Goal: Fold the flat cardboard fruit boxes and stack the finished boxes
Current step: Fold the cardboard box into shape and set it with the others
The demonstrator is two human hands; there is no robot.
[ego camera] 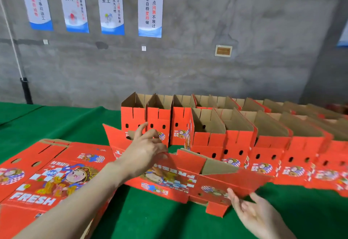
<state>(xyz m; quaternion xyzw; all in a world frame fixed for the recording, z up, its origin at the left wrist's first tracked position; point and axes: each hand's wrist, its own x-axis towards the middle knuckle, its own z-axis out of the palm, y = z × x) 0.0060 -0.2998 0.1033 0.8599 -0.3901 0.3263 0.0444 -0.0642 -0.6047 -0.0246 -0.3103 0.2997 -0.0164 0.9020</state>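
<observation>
Hidden/cut off: the stack of flat boxes (47,178) at lower left runs off the left and bottom edges. The finished boxes (226,141) stand in rows that blur toward the right edge. The right hand (252,212) is cropped at the wrist by the bottom edge.

Partly folded box (178,178): centre frame, on the green table cover (150,218), between the flat stack and the finished rows.

Left hand (145,148): at the box's upper left, pinching the corner of a raised flap, thumb on its red face, index finger lifted. Far side of the pinch is hidden.

Right hand: fingers straight and spread, tips touching the box's lower right edge, grasping nothing.
</observation>
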